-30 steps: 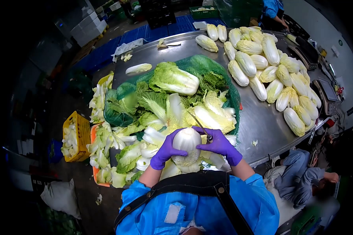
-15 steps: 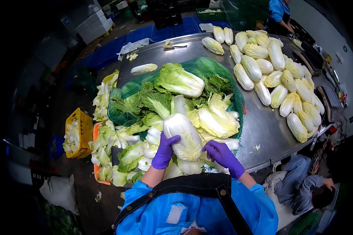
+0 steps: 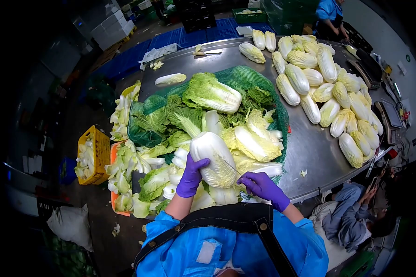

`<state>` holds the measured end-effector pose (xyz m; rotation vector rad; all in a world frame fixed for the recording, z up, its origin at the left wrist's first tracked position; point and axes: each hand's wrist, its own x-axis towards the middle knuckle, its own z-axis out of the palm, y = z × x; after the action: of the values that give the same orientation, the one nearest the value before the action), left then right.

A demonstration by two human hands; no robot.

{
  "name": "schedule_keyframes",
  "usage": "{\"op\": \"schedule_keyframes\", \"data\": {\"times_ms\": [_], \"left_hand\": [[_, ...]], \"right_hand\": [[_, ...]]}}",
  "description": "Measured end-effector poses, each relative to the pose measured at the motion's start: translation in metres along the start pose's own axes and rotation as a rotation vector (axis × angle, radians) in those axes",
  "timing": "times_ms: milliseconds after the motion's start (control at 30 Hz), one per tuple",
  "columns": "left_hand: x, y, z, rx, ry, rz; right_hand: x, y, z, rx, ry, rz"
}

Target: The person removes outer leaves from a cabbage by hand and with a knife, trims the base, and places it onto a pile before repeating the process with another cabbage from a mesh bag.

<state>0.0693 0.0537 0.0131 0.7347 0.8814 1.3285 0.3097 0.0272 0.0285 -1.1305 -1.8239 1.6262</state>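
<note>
1. Since the earlier frame, the knife [image 3: 229, 167] had swung up across the cabbage head [image 3: 209, 152].
2. Right hand [image 3: 263, 187] gripped the knife; left hand [image 3: 192, 176] clasped the cabbage head.
3. The cabbage head lay at the green net's [image 3: 245, 76] near edge; trimmed heads [image 3: 296, 78] lay right of it.

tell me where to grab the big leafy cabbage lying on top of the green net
Take the cabbage around its pale, firm right end, coming from above across its width. It lies on its side on the green net, and its frilly left end looks loose.
</note>
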Motion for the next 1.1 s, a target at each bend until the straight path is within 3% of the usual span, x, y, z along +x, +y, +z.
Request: {"op": "schedule_keyframes", "data": {"times_ms": [267,467,667,867,1100], "left_hand": [[-0.001,0.011,0.003,0.106,0.003,0.041],[0.0,0.007,-0.003,0.068,0.005,0.032],[0.0,0.01,-0.003,-0.067,0.081,0.045],[0.002,0.005,-0.006,0.031,0.059,0.082],[0.002,0.003,-0.004,0.052,0.024,0.08]], "right_hand": [[0.001,0.011,0.0,-0.217,0.155,-0.13],[0.001,0.019,0.0,-0.158,0.161,-0.095],[-0.003,0.017,-0.004,-0.055,0.06,0.078],[0.0,0.005,-0.002,0.004,0.036,-0.018],[0.004,0.009,0.0,0.005,0.009,0.023]]}}
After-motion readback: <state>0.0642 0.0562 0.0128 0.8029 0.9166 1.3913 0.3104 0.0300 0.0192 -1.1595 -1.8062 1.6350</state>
